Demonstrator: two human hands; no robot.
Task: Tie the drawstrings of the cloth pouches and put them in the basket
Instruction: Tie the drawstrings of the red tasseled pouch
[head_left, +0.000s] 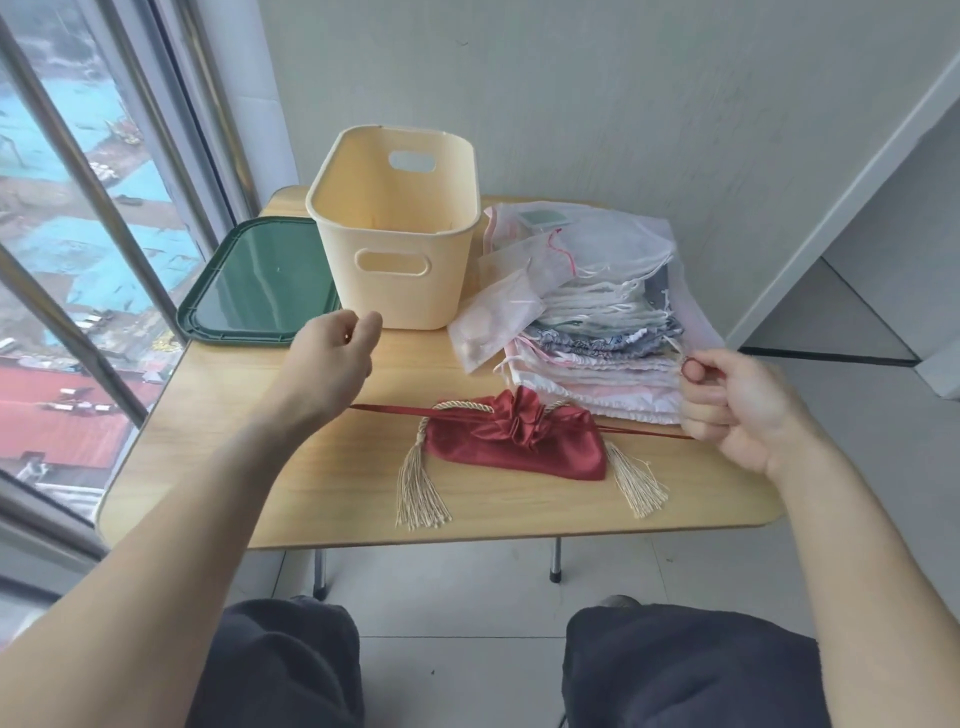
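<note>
Red pouch cinched, ribbon ends pulled apart

The red pouch (514, 441) lies gathered on the worktop (322, 499) before me. My left hand (332, 358) and right hand (737, 405) each pinch one end of its red drawstring (395, 410) in curled fingers. Behind stands the cream basket (400, 275), beside the stack of pouches (597, 322)

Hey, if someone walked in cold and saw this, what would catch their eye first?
Probably the red satin pouch at the middle of the wooden table, its mouth cinched while the left hand and right hand pull its red drawstring outward. Next, the cream basket behind it and the stack of pale pouches to its right.
</note>
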